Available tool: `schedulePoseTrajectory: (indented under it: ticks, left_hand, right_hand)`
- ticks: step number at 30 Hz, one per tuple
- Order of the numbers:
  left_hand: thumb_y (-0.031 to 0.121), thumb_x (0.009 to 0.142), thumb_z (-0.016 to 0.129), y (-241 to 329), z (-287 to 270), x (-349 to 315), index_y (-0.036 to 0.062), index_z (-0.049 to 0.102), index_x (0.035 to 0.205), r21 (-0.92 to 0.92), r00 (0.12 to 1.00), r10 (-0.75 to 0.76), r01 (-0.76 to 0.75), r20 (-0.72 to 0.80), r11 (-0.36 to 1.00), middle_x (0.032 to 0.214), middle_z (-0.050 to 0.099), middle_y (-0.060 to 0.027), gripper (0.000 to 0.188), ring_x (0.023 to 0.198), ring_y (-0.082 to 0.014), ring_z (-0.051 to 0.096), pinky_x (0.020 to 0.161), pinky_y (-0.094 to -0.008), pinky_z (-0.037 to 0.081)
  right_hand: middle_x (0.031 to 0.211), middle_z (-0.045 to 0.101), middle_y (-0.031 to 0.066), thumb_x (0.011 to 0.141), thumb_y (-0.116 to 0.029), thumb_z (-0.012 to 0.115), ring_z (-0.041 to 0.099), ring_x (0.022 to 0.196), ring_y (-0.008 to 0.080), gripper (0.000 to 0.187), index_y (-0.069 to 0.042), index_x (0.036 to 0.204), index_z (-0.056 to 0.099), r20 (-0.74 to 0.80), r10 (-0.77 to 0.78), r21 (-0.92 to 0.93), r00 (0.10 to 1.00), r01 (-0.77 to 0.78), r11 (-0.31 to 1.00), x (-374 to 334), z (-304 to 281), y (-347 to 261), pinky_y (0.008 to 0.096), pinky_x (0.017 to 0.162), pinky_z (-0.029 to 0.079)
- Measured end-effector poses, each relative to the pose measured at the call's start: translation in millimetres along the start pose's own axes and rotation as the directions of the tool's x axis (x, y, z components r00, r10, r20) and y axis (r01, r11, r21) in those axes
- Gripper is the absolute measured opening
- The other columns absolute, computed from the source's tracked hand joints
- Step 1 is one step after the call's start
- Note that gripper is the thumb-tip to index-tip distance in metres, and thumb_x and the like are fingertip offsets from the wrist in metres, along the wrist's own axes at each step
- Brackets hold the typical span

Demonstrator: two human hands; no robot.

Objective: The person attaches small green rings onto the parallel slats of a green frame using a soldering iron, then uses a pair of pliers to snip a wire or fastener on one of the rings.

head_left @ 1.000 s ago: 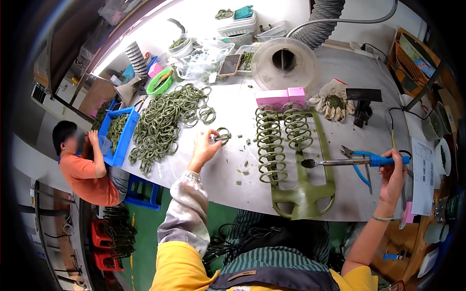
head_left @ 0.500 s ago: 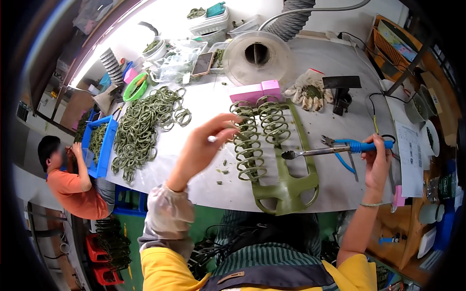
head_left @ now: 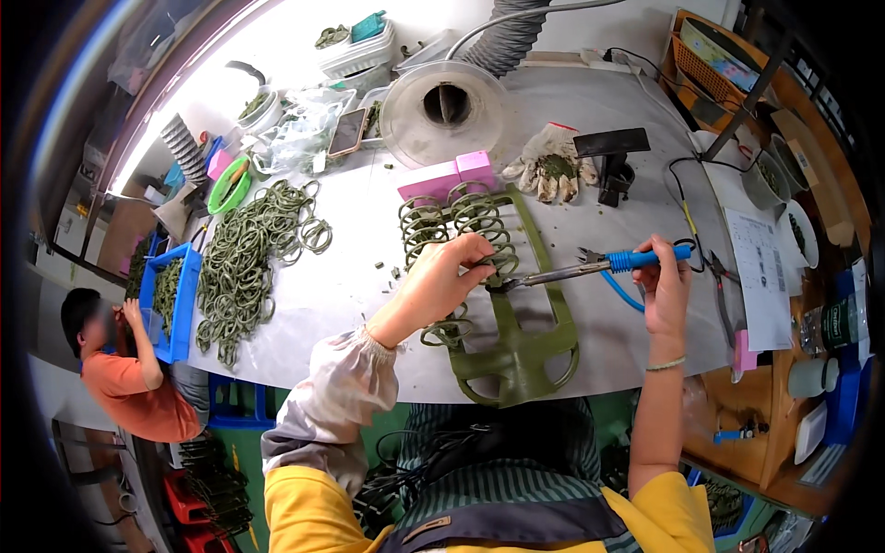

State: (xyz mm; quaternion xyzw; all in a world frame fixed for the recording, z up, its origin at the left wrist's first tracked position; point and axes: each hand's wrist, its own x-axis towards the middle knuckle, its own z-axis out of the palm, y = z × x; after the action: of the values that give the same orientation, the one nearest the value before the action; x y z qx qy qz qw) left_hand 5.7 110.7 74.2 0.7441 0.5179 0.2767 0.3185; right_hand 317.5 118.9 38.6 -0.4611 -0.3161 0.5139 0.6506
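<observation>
While hands grip, left hand (head_left: 449, 274) pinching green ring (head_left: 483, 267), right hand (head_left: 664, 286) clutching blue-handled iron (head_left: 590, 267)

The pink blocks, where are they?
In the head view, the pink blocks sit mid-table, just beyond the green rack, below the round clear funnel.
</observation>
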Motion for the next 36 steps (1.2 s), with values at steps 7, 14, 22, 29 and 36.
schedulePoseTrajectory:
  ticks: [7,14,22,29,36]
  left_hand:
    - [0.006,0.086,0.069,1,2,1,-0.0016,0.061,0.102,0.013,1.0,-0.004,0.004,0.012,1.0,0.088,0.069,-0.0088,0.02,0.085,-0.0181,0.069,0.075,-0.0305,0.052]
    - [0.005,0.085,0.069,-5,7,6,-0.0019,0.06,0.101,0.007,0.999,0.012,-0.012,0.034,1.0,0.087,0.069,-0.0095,0.019,0.085,-0.0184,0.069,0.075,-0.0307,0.053]
    - [0.005,0.084,0.07,-15,0,0,-0.002,0.061,0.103,0.036,0.999,0.032,-0.032,0.002,0.999,0.09,0.069,-0.0122,0.022,0.088,-0.0236,0.069,0.076,-0.0341,0.053]
    - [0.018,0.088,0.069,-15,-52,-49,0.0083,0.053,0.129,-0.038,0.957,0.071,-0.085,-0.282,0.996,0.124,0.059,-0.0101,0.045,0.118,-0.0236,0.053,0.103,-0.0369,0.039]
    - [0.039,0.088,0.068,-261,-224,-313,-0.004,0.047,0.13,-0.03,0.031,-0.064,0.631,-0.997,0.776,0.132,0.05,-0.0255,0.064,0.122,-0.0361,0.046,0.104,-0.0434,0.035]
  right_hand:
    - [0.07,0.062,0.0026,0.088,-0.024,0.067,0.056,0.051,0.0088,0.021,-0.005,0.079,0.065,-0.012,0.009,0.025,1.0,-0.009,1.0,-1,5,7,0.02,0.05,0.047]
    - [0.07,0.063,0.0041,0.088,-0.023,0.066,0.056,0.051,0.0095,0.021,-0.003,0.08,0.064,-0.016,-0.02,-0.013,1.0,0.02,1.0,-3,5,1,0.0214,0.05,0.047]
    - [0.072,0.063,0.0048,0.087,-0.024,0.068,0.056,0.052,0.0102,0.022,-0.003,0.08,0.065,-0.065,-0.088,-0.055,0.994,0.084,0.995,-8,5,-27,0.0222,0.049,0.045]
    - [0.077,0.061,-0.0003,0.087,-0.032,0.068,0.051,0.059,0.0054,0.022,-0.011,0.082,0.064,-0.13,-0.123,-0.155,0.984,0.102,0.983,-5,-34,-26,0.0163,0.051,0.041]
    - [0.083,0.056,-0.0028,0.091,-0.03,0.064,0.046,0.062,0.0046,0.019,-0.012,0.087,0.061,0.007,-0.074,-0.096,0.997,0.074,0.993,1,-40,-25,0.0176,0.056,0.036]
